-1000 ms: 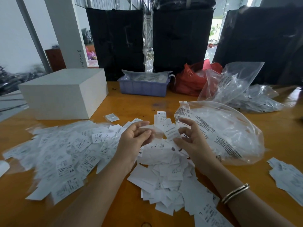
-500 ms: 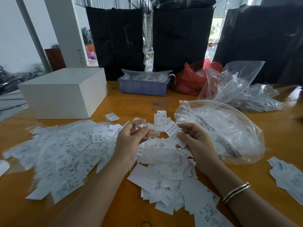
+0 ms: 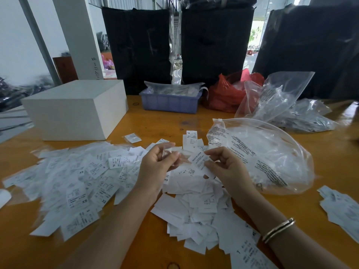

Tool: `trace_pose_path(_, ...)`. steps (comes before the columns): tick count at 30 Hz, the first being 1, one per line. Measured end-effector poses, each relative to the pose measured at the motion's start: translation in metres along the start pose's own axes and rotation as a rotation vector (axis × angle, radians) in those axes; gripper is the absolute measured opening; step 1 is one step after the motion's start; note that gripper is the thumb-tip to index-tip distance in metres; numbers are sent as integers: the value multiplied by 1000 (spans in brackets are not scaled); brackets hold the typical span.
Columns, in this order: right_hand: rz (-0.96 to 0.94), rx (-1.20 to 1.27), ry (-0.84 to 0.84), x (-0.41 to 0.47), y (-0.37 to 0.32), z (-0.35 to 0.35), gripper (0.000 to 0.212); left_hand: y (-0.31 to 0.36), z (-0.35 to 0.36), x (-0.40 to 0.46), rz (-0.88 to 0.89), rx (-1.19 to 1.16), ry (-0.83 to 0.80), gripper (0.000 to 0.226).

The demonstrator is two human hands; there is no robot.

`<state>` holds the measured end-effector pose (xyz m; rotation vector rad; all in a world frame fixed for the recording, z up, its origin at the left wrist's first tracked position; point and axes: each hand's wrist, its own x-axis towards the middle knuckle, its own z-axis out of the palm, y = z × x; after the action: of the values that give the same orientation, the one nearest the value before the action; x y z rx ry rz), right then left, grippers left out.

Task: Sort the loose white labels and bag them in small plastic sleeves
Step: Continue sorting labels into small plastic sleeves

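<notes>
Orange-brown wood forms the table point(image 3: 330, 167), which carries every working item. Next in size, a white box point(image 3: 73, 107) stands at the far left, well clear of the work zone. A large clear bag point(image 3: 272, 158) lies open-mouthed just right of the hands, probably to keep its contents within reach. Bagged labels point(image 3: 68, 183) spread across the left side, while loose white labels point(image 3: 198, 206) are heaped in the centre, directly beneath the hands, so each pick is short. The left hand point(image 3: 157, 164) pinches a small clear sleeve point(image 3: 174, 154) in a narrow grip, with its mouth apparently turned toward the right hand. The right hand point(image 3: 227, 167) pinches one label point(image 3: 200, 162) between thumb and fingertips, its edge just beside the sleeve, evidently aligned for insertion. The label is not yet inside.
</notes>
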<state>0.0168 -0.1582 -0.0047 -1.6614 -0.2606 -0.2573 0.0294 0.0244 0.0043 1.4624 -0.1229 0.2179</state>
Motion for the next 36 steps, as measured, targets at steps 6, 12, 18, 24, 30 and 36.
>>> trace_pose_path(6,13,22,64,1,0,-2,22,0,0,-1,5,6,2,18)
trace_pose_path(12,54,37,-55,0,1,-1,21,-1,1,0,40,59,24,19)
trace_pose_path(18,98,113,-48,0,0,-2,22,0,3,-3,97,182,-16,23)
trace_pose_path(24,105,138,-34,0,-2,-3,22,0,4,-3,44,188,-94,30)
trace_pose_path(30,74,-17,-119,-2,-6,1,34,-1,4,-2,25,180,-127,31)
trace_pose_path(36,11,-7,-71,-1,-5,1,38,-4,5,-5,3,235,-166,30)
